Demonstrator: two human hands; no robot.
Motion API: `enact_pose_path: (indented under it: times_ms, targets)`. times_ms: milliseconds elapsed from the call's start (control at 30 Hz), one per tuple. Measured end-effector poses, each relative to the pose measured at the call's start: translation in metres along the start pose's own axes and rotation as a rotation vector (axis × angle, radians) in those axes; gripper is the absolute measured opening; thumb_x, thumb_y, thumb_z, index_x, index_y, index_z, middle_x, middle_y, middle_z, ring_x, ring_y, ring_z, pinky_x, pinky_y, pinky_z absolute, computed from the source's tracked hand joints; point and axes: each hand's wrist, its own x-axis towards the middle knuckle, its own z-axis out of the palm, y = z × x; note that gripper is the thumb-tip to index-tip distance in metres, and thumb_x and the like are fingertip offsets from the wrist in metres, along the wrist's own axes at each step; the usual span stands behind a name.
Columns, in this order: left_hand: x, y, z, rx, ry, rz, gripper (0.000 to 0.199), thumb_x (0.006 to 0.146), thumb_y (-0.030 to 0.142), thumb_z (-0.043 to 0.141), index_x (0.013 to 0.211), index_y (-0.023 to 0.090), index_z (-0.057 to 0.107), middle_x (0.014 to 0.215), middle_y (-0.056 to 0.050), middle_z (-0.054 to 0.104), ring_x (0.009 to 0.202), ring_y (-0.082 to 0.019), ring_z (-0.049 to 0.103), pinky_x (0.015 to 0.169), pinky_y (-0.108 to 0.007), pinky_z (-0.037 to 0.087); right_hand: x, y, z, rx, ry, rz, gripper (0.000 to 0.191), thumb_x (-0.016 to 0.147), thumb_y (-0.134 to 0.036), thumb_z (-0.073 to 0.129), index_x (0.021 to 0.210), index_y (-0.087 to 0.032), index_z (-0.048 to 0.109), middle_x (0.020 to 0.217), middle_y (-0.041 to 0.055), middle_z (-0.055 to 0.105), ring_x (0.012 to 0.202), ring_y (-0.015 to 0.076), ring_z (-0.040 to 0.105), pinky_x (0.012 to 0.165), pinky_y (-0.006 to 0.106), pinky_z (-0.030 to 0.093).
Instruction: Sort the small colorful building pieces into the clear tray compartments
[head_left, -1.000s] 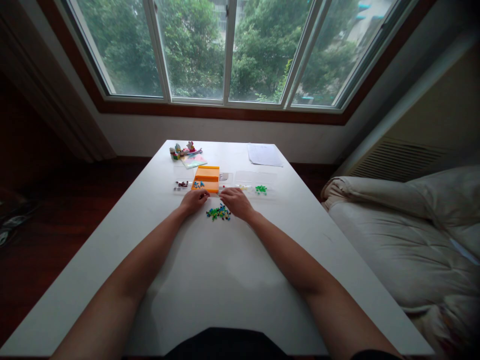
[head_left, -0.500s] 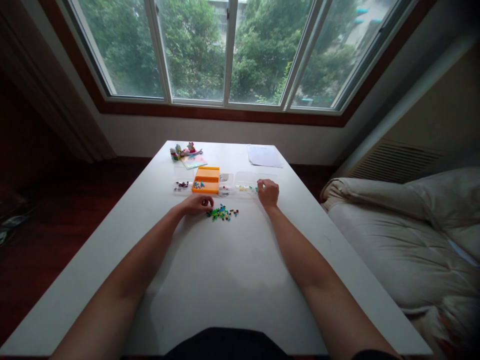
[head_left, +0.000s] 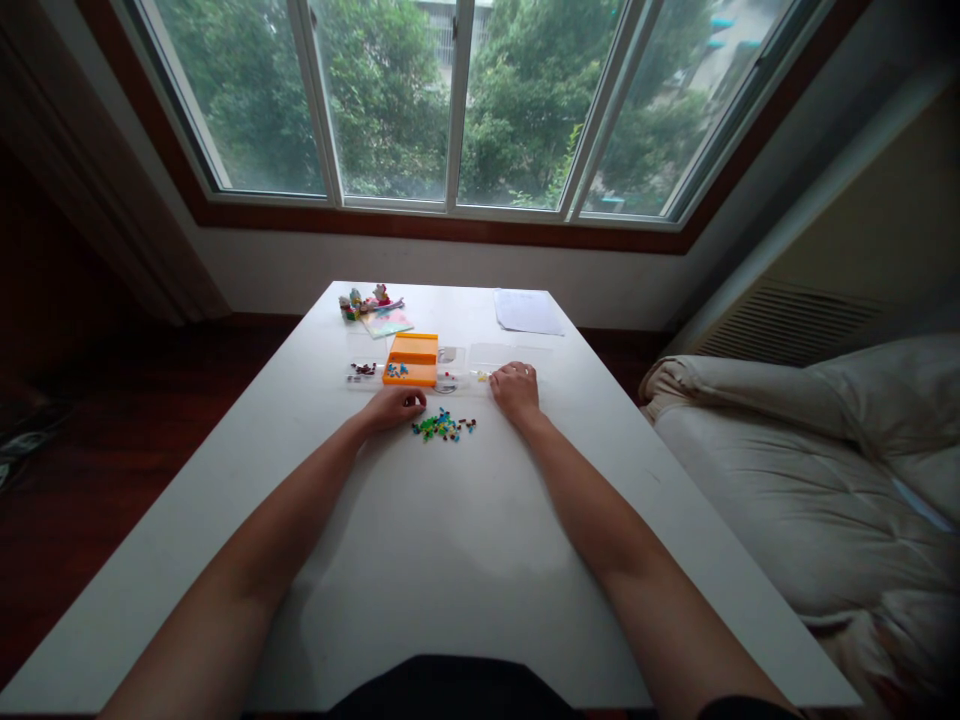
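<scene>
A loose pile of small green, blue, yellow and brown pieces (head_left: 439, 427) lies on the white table. My left hand (head_left: 394, 408) rests just left of the pile, fingers curled and thumb tip near the index finger; whatever they hold is too small to make out. Beyond it stands an open orange case (head_left: 412, 372) with blue pieces in its near half. My right hand (head_left: 516, 388) is at the near edge of a clear open box (head_left: 487, 355), back up, fingers loosely bent and slightly apart, hiding part of the box. Some yellow pieces (head_left: 482, 377) show beside its fingertips.
Dark brown pieces (head_left: 364, 369) fill a clear compartment left of the orange case. At the far left of the table are small colourful figures (head_left: 367, 302) and a pastel sheet (head_left: 388, 322). White papers (head_left: 529, 312) lie far right. A sofa (head_left: 795, 470) flanks the table.
My right hand has moved left along the clear box, from the green pieces toward the yellow ones, and its fingers have loosened. My left hand has barely moved.
</scene>
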Motion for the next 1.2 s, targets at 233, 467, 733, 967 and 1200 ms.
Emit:
enact_pose_path:
  times_ms: [233,467,733,967,1200]
  targets:
    - [0.0,-0.001,0.002,0.02,0.026,-0.014,0.029,0.084,0.041,0.059,0.097,0.021,0.074,0.077,-0.002,0.066,0.068,-0.015,0.054,0.061,-0.024,0.036,-0.001,-0.001,0.004,-0.048,0.018,0.019,0.036,0.099,-0.031,0.042,0.095,-0.02,0.076,0.105,0.0138,0.072,0.115,0.0287,0.05,0.112,0.053,0.019]
    - [0.0,0.001,0.002,0.018,0.025,-0.017,0.029,0.085,0.042,0.058,0.097,0.02,0.073,0.076,-0.002,0.065,0.067,-0.015,0.053,0.06,-0.024,0.035,0.001,0.0,0.007,0.009,-0.007,0.018,0.037,0.101,-0.03,0.04,0.099,-0.018,0.075,0.107,0.0124,0.071,0.115,0.0258,0.052,0.113,0.05,0.021]
    - [-0.001,0.001,0.002,0.016,0.032,-0.009,0.028,0.084,0.04,0.058,0.097,0.021,0.073,0.077,-0.001,0.065,0.068,-0.015,0.054,0.061,-0.025,0.036,0.001,0.004,0.011,0.005,-0.03,0.034,0.037,0.101,-0.031,0.04,0.097,-0.018,0.074,0.108,0.012,0.072,0.117,0.0259,0.051,0.113,0.05,0.021]
    - [-0.001,0.001,0.002,0.023,0.027,-0.031,0.029,0.084,0.042,0.058,0.098,0.021,0.074,0.077,-0.002,0.066,0.068,-0.015,0.054,0.061,-0.024,0.036,0.003,0.007,0.014,0.043,-0.022,0.025,0.036,0.1,-0.029,0.041,0.095,-0.021,0.075,0.106,0.0108,0.072,0.115,0.0263,0.051,0.115,0.054,0.019]
    - [-0.001,-0.001,0.003,0.023,0.036,-0.018,0.028,0.085,0.041,0.058,0.097,0.021,0.073,0.076,-0.001,0.066,0.068,-0.015,0.055,0.06,-0.025,0.036,0.005,0.007,0.012,0.068,0.0,0.035,0.036,0.1,-0.027,0.038,0.098,-0.02,0.074,0.107,0.0109,0.07,0.113,0.026,0.053,0.118,0.056,0.012]
